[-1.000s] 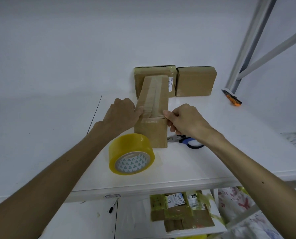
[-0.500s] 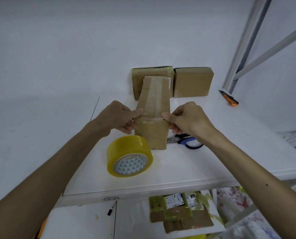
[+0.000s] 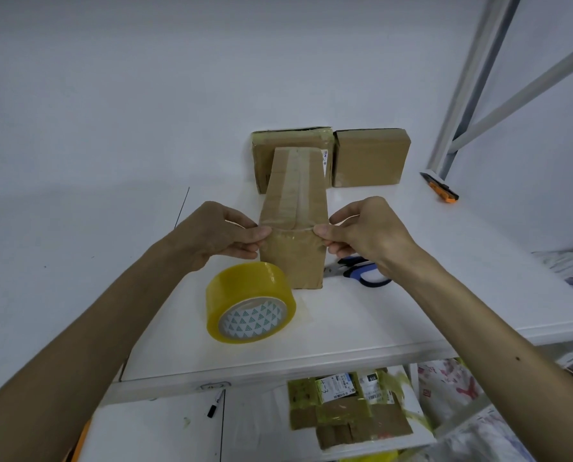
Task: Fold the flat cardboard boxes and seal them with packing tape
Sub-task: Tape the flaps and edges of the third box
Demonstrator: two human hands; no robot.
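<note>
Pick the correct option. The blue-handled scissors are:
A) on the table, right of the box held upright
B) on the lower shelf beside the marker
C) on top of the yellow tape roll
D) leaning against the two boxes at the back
A: the scissors lie flat on the table just right of the upright box, partly hidden by the right hand.

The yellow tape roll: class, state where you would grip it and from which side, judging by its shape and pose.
Probably the yellow tape roll from above, thumb on the near flat face, fingers on the far one. It seems to stand on its rim on the table, core towards the person; the flat faces offer steadier hold than the curved band.
</note>
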